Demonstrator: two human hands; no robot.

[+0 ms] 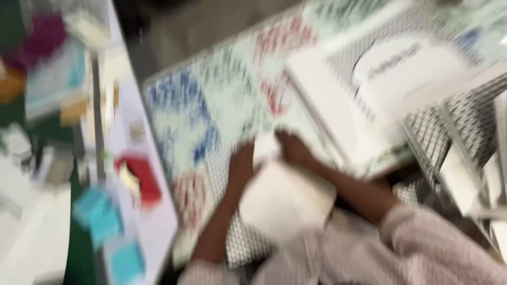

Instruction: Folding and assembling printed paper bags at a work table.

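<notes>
The whole view is blurred by motion. My left hand and my right hand meet in the middle of the view, both on a white flat box that covers part of my forearms. Its top edge sits between my fingers, which are too smeared to tell apart. Both arms wear pale pink sleeves. Under my hands lies a large pale sheet printed with blue, red and green patches. A big white box with a black dotted pattern lies tilted just right of my right hand.
More black-and-white patterned boxes stack up at the right edge. On the left a white shelf edge carries a red thing, turquoise packs and other coloured small goods. Grey floor shows at the top.
</notes>
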